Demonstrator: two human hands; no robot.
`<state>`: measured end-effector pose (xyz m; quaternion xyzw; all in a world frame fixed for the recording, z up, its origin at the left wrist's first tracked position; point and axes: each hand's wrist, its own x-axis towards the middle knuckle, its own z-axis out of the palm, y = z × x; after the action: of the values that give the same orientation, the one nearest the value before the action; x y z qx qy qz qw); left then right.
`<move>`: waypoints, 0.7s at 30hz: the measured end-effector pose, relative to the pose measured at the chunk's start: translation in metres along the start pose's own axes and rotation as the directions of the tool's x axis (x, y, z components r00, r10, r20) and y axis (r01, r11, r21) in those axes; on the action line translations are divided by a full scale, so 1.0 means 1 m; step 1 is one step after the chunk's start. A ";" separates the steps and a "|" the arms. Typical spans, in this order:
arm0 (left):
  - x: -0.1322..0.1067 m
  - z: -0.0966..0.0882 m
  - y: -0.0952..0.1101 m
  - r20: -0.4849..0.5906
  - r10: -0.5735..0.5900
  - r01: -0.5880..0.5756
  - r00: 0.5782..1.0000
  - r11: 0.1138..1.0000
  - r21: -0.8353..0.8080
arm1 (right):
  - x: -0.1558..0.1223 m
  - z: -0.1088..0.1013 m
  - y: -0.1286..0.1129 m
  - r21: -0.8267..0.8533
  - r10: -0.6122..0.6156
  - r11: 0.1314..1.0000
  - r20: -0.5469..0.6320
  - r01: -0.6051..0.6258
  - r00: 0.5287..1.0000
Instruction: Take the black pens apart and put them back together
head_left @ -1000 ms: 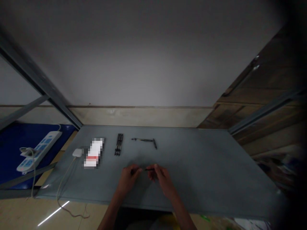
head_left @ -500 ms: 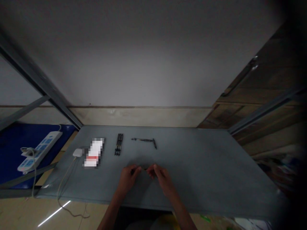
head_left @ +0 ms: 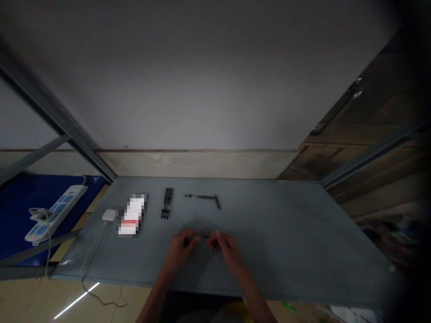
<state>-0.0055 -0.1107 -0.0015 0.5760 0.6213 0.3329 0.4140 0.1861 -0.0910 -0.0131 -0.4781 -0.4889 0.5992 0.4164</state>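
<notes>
Precariously, fingers [head_left: 218, 234] of the left hand [head_left: 182, 252] and right hand [head_left: 229, 253] clamp a thin black rod [head_left: 206, 236] at lower center; slipping could drop it.

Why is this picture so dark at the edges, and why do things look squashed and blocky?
In the head view, the corners fade to black, mostly on the right; the long grey table looks stretched, its sides slanting inward; the white-and-red rectangular card is scrambled into blocks; the bare left hand and bare right hand look dim.
</notes>
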 end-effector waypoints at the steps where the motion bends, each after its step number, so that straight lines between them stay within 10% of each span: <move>1: 0.000 0.000 0.001 -0.011 0.002 -0.002 1.000 1.000 -0.002 | 0.000 0.000 0.000 -0.007 -0.008 1.000 -0.004 0.008 1.000; 21: -0.002 0.000 0.002 -0.011 0.003 -0.004 1.000 1.000 -0.028 | -0.001 0.001 -0.002 0.031 0.030 0.999 -0.014 -0.029 0.999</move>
<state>-0.0047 -0.1125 0.0005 0.5695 0.6179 0.3453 0.4180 0.1853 -0.0920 -0.0105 -0.4831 -0.4697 0.6093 0.4181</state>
